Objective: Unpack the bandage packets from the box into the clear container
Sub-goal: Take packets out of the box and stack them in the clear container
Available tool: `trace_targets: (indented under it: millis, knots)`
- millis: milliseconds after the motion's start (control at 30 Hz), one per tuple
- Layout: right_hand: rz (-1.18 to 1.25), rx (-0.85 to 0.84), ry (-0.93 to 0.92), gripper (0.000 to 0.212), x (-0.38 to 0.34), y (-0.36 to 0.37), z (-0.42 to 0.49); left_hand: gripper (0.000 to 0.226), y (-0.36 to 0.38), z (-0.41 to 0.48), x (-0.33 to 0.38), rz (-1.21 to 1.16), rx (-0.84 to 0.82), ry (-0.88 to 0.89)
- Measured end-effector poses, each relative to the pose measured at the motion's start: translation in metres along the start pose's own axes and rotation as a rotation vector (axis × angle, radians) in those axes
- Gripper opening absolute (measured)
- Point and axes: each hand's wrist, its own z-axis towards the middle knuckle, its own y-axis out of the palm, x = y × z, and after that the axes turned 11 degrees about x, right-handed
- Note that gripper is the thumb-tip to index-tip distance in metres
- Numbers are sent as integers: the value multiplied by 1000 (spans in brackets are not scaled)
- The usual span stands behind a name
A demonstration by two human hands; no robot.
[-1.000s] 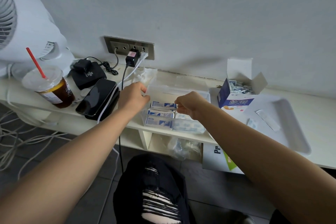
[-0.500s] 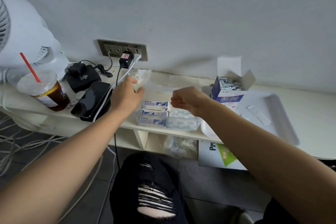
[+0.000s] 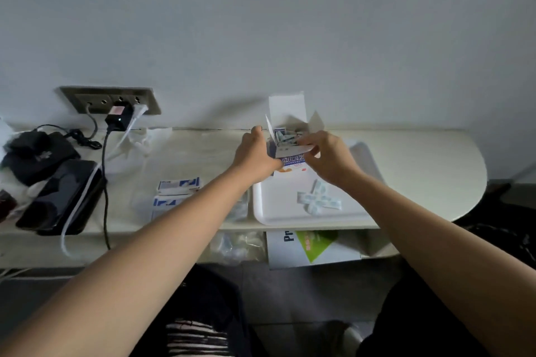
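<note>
Head view: both hands are working on the one box (image 3: 290, 160), which is standing at the white tray's (image 3: 278, 207) 11 o'clock corner. Left hand (image 3: 255, 153) is gripping its left side, and right hand (image 3: 329, 153) is pinching the front flap at the open top. The clear container (image 3: 240, 207) is sitting at the tray's 9 o'clock, mostly behind the left forearm, with two blue-and-white packs (image 3: 179, 184) showing. Three or four loose packets (image 3: 319, 199) are lying crossed on the tray.
</note>
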Motion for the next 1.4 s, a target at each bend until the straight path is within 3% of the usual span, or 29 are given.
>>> trace_targets:
  millis: [200,400,600,833,933,1167,1400]
  knots:
    - [107,70,29,21,22,-7,5,93,35,32,-8,-80,-56,-113]
    - [172,189,-42,12,36,-24,18,72,42,19,15,-117,-52,-38]
    - [-17,9,-147,22,37,-32,31,60,41,21,24,-44,20,31]
    - [-27,-138,-72,24,35,-29,38,70,46,17,34,78,5,138]
    - [30,-85,-26,8,38,-27,36,69,45,19,31,38,13,109]
    - [242,186,41,5,43,-25,44,61,42,26,19,-102,4,34]
    - [153,36,70,9,40,-17,43,66,42,26,23,-73,0,52]
